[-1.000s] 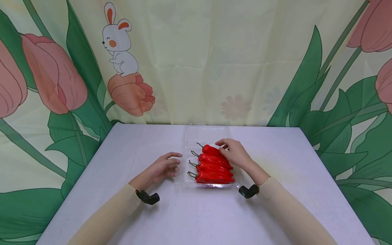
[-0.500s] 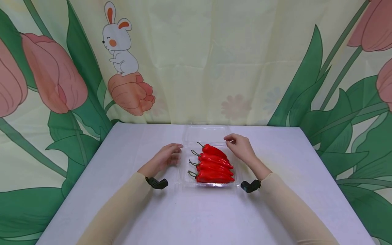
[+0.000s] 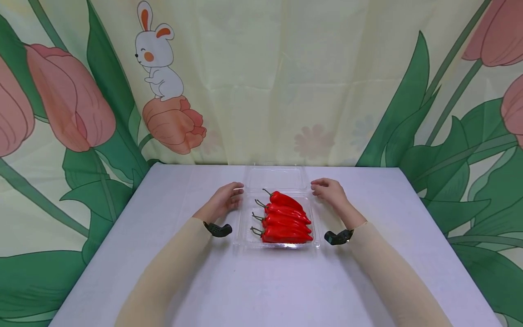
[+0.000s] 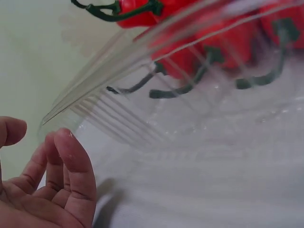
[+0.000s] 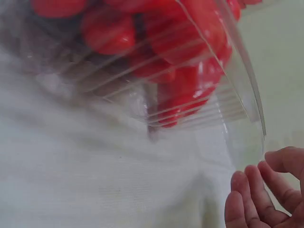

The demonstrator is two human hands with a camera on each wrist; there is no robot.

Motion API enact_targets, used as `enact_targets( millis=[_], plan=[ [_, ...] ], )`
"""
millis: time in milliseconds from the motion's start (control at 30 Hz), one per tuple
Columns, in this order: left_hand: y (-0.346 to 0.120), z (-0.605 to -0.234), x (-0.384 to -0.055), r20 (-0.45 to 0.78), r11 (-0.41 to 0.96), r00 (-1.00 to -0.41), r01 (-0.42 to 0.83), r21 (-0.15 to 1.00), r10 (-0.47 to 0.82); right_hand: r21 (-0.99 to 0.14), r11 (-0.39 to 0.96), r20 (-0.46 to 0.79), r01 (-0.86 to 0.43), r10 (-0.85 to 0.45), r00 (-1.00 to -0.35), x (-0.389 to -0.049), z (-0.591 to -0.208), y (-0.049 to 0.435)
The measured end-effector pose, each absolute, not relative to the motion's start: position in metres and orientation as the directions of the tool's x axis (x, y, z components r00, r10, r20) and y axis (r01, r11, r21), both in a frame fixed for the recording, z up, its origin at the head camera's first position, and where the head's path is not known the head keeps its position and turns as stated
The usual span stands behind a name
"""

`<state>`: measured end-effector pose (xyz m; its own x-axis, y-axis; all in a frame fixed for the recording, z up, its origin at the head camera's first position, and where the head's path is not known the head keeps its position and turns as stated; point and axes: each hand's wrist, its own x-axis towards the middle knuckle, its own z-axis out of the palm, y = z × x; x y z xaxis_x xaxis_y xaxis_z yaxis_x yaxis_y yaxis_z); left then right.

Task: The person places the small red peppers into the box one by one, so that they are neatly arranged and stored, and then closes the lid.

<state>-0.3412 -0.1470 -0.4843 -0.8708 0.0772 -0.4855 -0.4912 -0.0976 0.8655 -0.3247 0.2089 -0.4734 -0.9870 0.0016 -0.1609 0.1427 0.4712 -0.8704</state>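
Note:
Several red peppers (image 3: 286, 235) with green stems lie in a row in the base of a clear plastic clamshell container (image 3: 282, 246). Its lid (image 3: 275, 178) is folded back toward the wall. On the left side, near the hinge, my left hand (image 3: 225, 198) has loosely bent fingers with nothing between them; the left wrist view shows its fingertips (image 4: 71, 147) close to the container's corner. My right hand (image 3: 331, 193) stands at the opposite side, likewise holding nothing. In the right wrist view its thumb and fingers (image 5: 254, 183) are near the edge of the clear plastic.
A white-covered table (image 3: 269, 290) carries the container. Behind it hangs a curtain (image 3: 245, 91) printed with tulips and a rabbit, right at the table's far edge. Each wrist wears a black camera, such as the left wrist camera (image 3: 218, 230).
My right hand has left the farthest pepper and moved right, beyond the container's side. My left hand has moved forward along the left side, toward the hinge. The peppers stay in place.

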Motion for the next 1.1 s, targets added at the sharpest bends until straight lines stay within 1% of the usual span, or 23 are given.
enact_targets(
  millis=[133, 233, 400, 600, 867, 1100],
  plan=[
    [-0.146, -0.483, -0.350, -0.488, -0.117, -0.869, -0.494, 0.861, 0.078, -0.919, 0.271, -0.313, 0.286, -0.063, -0.948, -0.330, -0.476, 0.216],
    [-0.144, -0.483, -0.356, -0.500, -0.157, -0.863, -0.506, 0.848, 0.074, -0.911, 0.122, -0.407, 0.393, -0.121, -0.905, -0.330, -0.476, 0.221],
    [-0.144, -0.486, -0.360, -0.515, -0.202, -0.855, -0.516, 0.832, 0.066, -0.870, -0.030, -0.483, 0.492, -0.148, -0.863, -0.331, -0.473, 0.221],
    [-0.147, -0.491, -0.357, -0.486, -0.222, -0.870, -0.493, 0.841, 0.087, -0.826, -0.131, -0.530, 0.549, -0.156, -0.834, -0.334, -0.474, 0.217],
    [-0.149, -0.492, -0.357, -0.450, -0.200, -0.886, -0.464, 0.863, 0.112, -0.799, -0.205, -0.542, 0.565, -0.160, -0.825, -0.338, -0.474, 0.216],
    [-0.151, -0.495, -0.359, -0.428, -0.188, -0.896, -0.444, 0.876, 0.117, -0.809, -0.184, -0.531, 0.558, -0.177, -0.829, -0.339, -0.474, 0.215]
  ],
)
